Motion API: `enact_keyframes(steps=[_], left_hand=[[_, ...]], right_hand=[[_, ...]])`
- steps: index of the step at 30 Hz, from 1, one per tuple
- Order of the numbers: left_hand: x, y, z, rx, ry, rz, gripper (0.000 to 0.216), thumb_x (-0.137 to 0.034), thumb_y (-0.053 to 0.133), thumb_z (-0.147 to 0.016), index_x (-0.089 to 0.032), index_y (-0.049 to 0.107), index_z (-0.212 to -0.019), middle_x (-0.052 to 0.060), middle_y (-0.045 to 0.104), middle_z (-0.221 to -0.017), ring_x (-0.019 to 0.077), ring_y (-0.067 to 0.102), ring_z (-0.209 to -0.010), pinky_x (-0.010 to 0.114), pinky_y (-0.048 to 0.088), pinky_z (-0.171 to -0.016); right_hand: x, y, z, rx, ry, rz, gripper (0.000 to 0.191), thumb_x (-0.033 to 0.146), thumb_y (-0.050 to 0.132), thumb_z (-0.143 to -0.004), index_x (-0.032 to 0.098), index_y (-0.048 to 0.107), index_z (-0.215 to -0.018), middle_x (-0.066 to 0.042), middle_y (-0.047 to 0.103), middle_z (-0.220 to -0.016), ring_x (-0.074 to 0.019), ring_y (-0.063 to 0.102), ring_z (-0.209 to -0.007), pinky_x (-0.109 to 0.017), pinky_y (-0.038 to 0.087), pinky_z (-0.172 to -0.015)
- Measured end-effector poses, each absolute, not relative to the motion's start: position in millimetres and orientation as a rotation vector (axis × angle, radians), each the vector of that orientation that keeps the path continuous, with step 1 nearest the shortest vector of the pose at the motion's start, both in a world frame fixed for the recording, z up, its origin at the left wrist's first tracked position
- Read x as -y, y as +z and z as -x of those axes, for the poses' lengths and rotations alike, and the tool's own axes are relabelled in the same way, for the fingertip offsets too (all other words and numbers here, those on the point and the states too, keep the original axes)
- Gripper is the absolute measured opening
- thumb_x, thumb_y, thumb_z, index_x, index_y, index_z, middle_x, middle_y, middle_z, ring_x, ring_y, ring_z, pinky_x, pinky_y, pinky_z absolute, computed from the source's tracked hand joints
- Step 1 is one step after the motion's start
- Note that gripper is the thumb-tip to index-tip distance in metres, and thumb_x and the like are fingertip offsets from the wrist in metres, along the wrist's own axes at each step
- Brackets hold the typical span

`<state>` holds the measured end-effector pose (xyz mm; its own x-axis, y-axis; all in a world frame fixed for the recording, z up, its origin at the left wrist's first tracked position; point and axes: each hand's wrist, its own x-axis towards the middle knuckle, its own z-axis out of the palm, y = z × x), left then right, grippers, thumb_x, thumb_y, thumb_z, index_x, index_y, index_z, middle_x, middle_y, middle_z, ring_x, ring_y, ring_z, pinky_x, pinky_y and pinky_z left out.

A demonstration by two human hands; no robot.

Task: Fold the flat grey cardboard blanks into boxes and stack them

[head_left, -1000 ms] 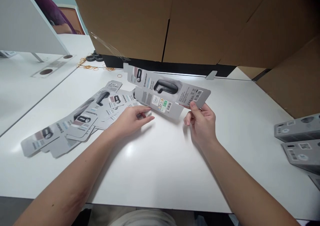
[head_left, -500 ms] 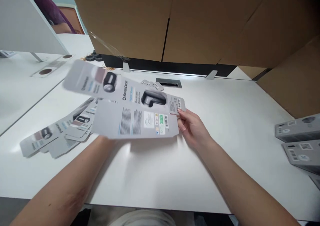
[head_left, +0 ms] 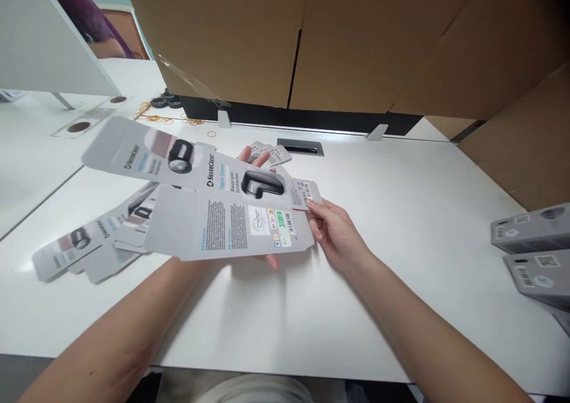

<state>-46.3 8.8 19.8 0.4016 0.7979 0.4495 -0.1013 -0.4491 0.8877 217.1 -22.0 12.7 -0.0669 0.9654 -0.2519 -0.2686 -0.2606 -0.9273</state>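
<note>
A flat, unfolded fabric shaver box [head_left: 222, 213] in light grey printed card is held above the white table, its printed side facing me. My right hand [head_left: 336, 228] pinches its right end between thumb and fingers. Behind the card lies my left hand [head_left: 260, 159], mostly hidden. Its stretched fingers stick out past the far edge and its thumb tip shows below the near edge. More flat boxes [head_left: 100, 237] of the same print lie fanned on the table to the left, partly under the held one. Beyond my left fingertips lie several small flap ends [head_left: 276, 155] of grey printed card.
Folded-up grey boxes [head_left: 541, 272] stand at the right edge. Large brown cardboard [head_left: 356, 47] walls off the back. Rubber bands [head_left: 155, 119] and black rings [head_left: 165, 101] lie at the back left. A cable slot [head_left: 301, 147] is set in the table [head_left: 401, 213].
The held box has shifted left and slightly nearer. My left fingers and thumb tip now show past its edges, where they were hidden before. My right hand keeps its pinch.
</note>
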Motion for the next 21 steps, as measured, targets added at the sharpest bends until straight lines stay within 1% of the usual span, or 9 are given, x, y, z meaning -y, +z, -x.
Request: enact_keyframes(steps=[2,5,6,9,12,15,17,19,21], left_hand=[[-5.7,26.0,42.7,-0.574,1.241,-1.748,0.160,-0.066,0.126,-0.056,-0.044,0.042,-0.191,0.024,0.061,-0.182,0.0644,0.052,-0.175,0.090,0.034,-0.144],[0.6,33.6,34.3,-0.585,1.261,-1.679,0.141,-0.076,0.119,-0.067,-0.046,0.049,-0.186,0.022,0.066,-0.177,0.0591,0.057,-0.173,0.084,0.042,-0.143],[2.2,35.1,31.3,-0.603,1.262,-1.628,0.138,-0.079,0.118,-0.068,-0.046,0.051,-0.184,0.020,0.067,-0.175,0.0569,0.058,-0.173,0.082,0.044,-0.142],[3.1,35.4,25.1,-0.648,1.280,-1.471,0.140,-0.085,0.116,-0.063,-0.045,0.054,-0.182,0.019,0.068,-0.173,0.0533,0.058,-0.173,0.076,0.052,-0.139],[0.5,32.2,26.1,-0.677,1.268,-1.314,0.132,-0.089,0.112,-0.066,-0.045,0.057,-0.178,0.017,0.070,-0.174,0.0505,0.058,-0.175,0.071,0.058,-0.135],[-1.4,32.0,31.2,-0.699,1.268,-1.136,0.115,-0.091,0.107,-0.068,-0.043,0.069,-0.165,0.013,0.075,-0.171,0.0515,0.059,-0.175,0.068,0.062,-0.130],[-2.1,34.2,34.6,-0.708,1.271,-1.047,0.103,-0.093,0.104,-0.070,-0.038,0.076,-0.152,0.012,0.078,-0.169,0.0520,0.062,-0.172,0.067,0.063,-0.129],[-3.0,36.4,37.0,-0.718,1.270,-0.970,0.095,-0.095,0.101,-0.072,-0.034,0.078,-0.141,0.012,0.080,-0.166,0.0514,0.065,-0.170,0.065,0.063,-0.130],[-4.4,36.9,38.0,-0.731,1.259,-0.924,0.093,-0.095,0.101,-0.072,-0.032,0.077,-0.136,0.012,0.082,-0.162,0.0510,0.068,-0.167,0.064,0.063,-0.129]], right_hand=[[23.6,13.4,-215.5,0.908,1.533,1.178,0.055,0.069,0.105,-0.085,0.020,0.085,-0.102,0.009,0.050,-0.054,-0.0133,0.043,-0.053,-0.031,0.038,-0.060],[24.7,13.3,-214.6,0.919,1.516,1.187,0.056,0.069,0.105,-0.087,0.020,0.088,-0.108,0.009,0.052,-0.055,-0.0139,0.046,-0.052,-0.032,0.039,-0.059],[24.6,12.9,-214.5,0.920,1.514,1.187,0.056,0.069,0.105,-0.087,0.020,0.088,-0.108,0.008,0.056,-0.058,-0.0137,0.048,-0.052,-0.032,0.040,-0.060],[23.7,11.9,-213.8,0.903,1.504,1.180,0.056,0.069,0.107,-0.086,0.020,0.086,-0.104,0.002,0.072,-0.073,-0.0123,0.052,-0.054,-0.031,0.044,-0.059],[23.8,12.6,-211.8,0.898,1.481,1.144,0.067,0.080,0.105,-0.086,0.021,0.087,-0.112,-0.003,0.083,-0.091,-0.0114,0.056,-0.055,-0.030,0.046,-0.056],[26.0,13.7,-209.6,0.965,1.476,1.083,0.081,0.097,0.093,-0.092,0.023,0.088,-0.126,-0.007,0.089,-0.100,-0.0126,0.057,-0.054,-0.031,0.049,-0.054],[28.5,12.9,-208.9,1.045,1.465,1.043,0.086,0.102,0.086,-0.095,0.023,0.086,-0.131,-0.009,0.091,-0.101,-0.0139,0.060,-0.053,-0.032,0.052,-0.055],[31.2,10.4,-208.8,1.154,1.458,0.998,0.087,0.100,0.084,-0.099,0.023,0.084,-0.138,-0.010,0.092,-0.103,-0.0148,0.063,-0.054,-0.033,0.055,-0.057],[33.4,6.8,-208.8,1.281,1.481,0.950,0.086,0.095,0.086,-0.102,0.026,0.080,-0.153,-0.010,0.092,-0.107,-0.0164,0.066,-0.057,-0.035,0.059,-0.060]])
